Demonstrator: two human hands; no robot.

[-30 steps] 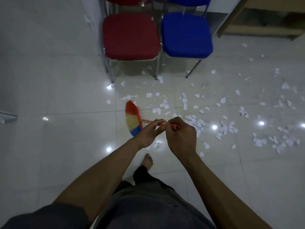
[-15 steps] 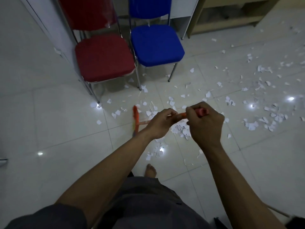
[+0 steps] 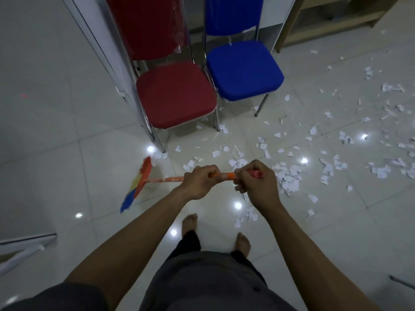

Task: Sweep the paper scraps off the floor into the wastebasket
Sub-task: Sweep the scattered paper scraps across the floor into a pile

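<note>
Both hands are curled tight round the orange handle of one broom (image 3: 165, 179): the left hand (image 3: 199, 184) grips the shaft and the right hand (image 3: 258, 187) wraps the handle end, with the blurred multicoloured brush head out to the left of the grip. The paper scraps (image 3: 289, 180), too many to count, lie on the tiled floor (image 3: 56, 153) mostly right of and beyond the grip, densest just beside the right hand, with a few nearer the two bare feet (image 3: 189, 223). Beyond the grip stand two chairs side by side, one red chair (image 3: 175, 95) and one blue chair (image 3: 243, 69), with scraps among their metal legs.
</note>
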